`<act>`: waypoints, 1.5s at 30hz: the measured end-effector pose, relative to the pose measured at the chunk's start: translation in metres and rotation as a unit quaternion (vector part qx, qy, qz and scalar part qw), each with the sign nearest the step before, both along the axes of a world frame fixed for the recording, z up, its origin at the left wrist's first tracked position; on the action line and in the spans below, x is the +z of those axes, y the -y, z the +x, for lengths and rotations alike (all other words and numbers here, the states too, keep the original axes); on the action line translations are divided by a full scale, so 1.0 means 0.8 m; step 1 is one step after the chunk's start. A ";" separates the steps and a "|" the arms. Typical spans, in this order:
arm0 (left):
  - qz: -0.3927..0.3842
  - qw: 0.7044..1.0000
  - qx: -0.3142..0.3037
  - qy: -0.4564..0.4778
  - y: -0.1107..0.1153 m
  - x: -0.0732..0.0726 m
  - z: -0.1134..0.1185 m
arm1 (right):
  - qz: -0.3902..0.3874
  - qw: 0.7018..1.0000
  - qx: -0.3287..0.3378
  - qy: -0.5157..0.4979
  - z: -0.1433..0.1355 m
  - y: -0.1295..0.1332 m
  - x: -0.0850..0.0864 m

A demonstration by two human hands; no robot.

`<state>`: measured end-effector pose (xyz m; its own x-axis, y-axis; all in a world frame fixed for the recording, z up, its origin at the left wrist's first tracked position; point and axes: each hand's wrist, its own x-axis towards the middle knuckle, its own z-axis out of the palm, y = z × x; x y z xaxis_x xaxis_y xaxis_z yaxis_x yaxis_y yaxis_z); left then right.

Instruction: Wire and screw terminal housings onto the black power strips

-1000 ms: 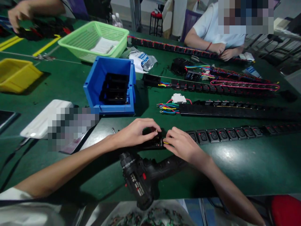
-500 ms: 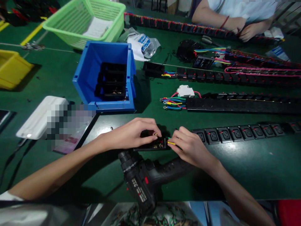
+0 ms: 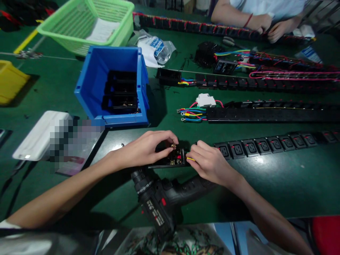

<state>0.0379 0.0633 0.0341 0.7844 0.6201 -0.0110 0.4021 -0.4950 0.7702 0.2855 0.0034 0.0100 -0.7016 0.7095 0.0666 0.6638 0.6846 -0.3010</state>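
Note:
My left hand (image 3: 155,148) reaches over a small black box (image 3: 166,165), its thumb and index finger apart beside brass terminals (image 3: 173,146). Whether a finger touches the metal is too small to tell. At the right end of the box, my right hand (image 3: 205,161) pinches a yellow wire (image 3: 190,159). A red piece (image 3: 179,157) shows inside the box. Behind my right hand a strip of black sockets (image 3: 251,148) stretches rightward. A black cordless drill (image 3: 159,198) lies just in front of the box, its handle running under my right forearm side.
A blue bin (image 3: 90,81) with black boxes stands left of centre, near a green basket (image 3: 124,28). Wired black strips (image 3: 265,115) fill the right. A white device (image 3: 44,134) and a yellow bin (image 3: 12,83) are left. A person's hands (image 3: 276,32) work across the table.
The view has shifted slightly, moving most objects left. My left thumb and index finger have spread apart, showing more of the box's inside. My right hand keeps its pinch on the yellow wire.

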 end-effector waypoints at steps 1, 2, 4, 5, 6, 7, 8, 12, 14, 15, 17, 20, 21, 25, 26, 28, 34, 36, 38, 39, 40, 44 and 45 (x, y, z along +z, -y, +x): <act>-0.001 1.000 0.001 0.004 0.000 0.000 0.000 | 0.003 1.000 -0.003 -0.001 0.000 0.000 -0.001; 0.000 1.000 -0.003 0.007 0.000 0.000 -0.001 | 0.007 1.000 -0.007 -0.003 0.000 0.000 -0.002; 0.012 1.000 -0.014 0.011 -0.001 0.002 -0.003 | 0.014 1.000 -0.014 -0.011 0.000 0.000 -0.003; 0.021 1.000 -0.019 0.012 -0.002 0.003 -0.004 | 0.017 1.000 -0.018 -0.017 -0.001 0.000 -0.004; 0.030 0.999 -0.025 0.014 -0.002 0.004 -0.004 | 0.018 0.999 -0.022 -0.022 -0.001 0.001 -0.005; 0.037 0.999 -0.030 0.017 -0.002 0.005 -0.005 | 0.019 0.999 -0.026 -0.026 -0.001 0.001 -0.006; 0.042 0.998 -0.036 0.022 -0.003 0.006 -0.005 | 0.020 0.999 -0.030 -0.029 -0.001 0.001 -0.006; 0.048 0.997 -0.042 0.039 -0.003 0.006 -0.005 | 0.019 0.999 -0.037 -0.031 -0.001 0.001 -0.005; 0.047 0.997 -0.045 0.033 -0.002 0.005 -0.004 | 0.016 0.999 -0.038 -0.030 -0.001 0.002 -0.005; 0.047 0.997 -0.050 0.027 -0.002 0.004 -0.004 | 0.016 0.999 -0.039 -0.028 -0.001 0.002 -0.005; 0.053 0.997 -0.062 0.019 -0.002 0.002 -0.003 | 0.015 0.999 -0.041 -0.024 0.000 0.003 -0.006; 0.073 0.994 -0.080 0.008 -0.001 0.001 0.000 | 0.014 0.999 -0.041 -0.020 0.001 0.003 -0.006; 0.079 0.993 -0.087 0.004 -0.002 0.002 0.000 | 0.014 0.999 -0.041 -0.020 0.002 0.003 -0.005; 0.093 0.988 -0.118 -0.030 -0.005 0.008 0.006 | 0.017 0.999 -0.041 -0.020 0.003 0.004 -0.004; 0.095 0.987 -0.125 -0.043 -0.007 0.011 0.008 | 0.018 0.999 -0.040 -0.020 0.003 0.004 -0.004; 0.099 0.982 -0.142 -0.070 -0.011 0.018 0.013 | 0.019 0.999 -0.040 -0.020 0.004 0.005 -0.004; 0.092 0.963 -0.227 -0.114 -0.029 0.040 0.035 | 0.022 0.999 -0.038 -0.022 0.005 0.007 -0.005; 0.077 0.958 -0.244 -0.128 -0.035 0.045 0.041 | 0.021 0.999 -0.038 -0.022 0.005 0.007 -0.004; 0.063 0.956 -0.252 -0.136 -0.039 0.045 0.045 | 0.020 0.999 -0.037 -0.024 0.005 0.008 -0.003; 0.058 0.957 -0.252 -0.134 -0.041 0.044 0.045 | 0.020 0.999 -0.036 -0.026 0.005 0.008 -0.002; 0.052 0.958 -0.251 -0.128 -0.043 0.041 0.045 | 0.021 0.999 -0.036 -0.028 0.005 0.008 -0.002; 0.026 0.961 -0.254 -0.105 -0.047 0.032 0.043 | 0.025 0.999 -0.035 -0.033 0.006 0.008 -0.002; 0.024 0.961 -0.257 -0.103 -0.048 0.030 0.042 | 0.025 0.999 -0.035 -0.033 0.006 0.008 -0.002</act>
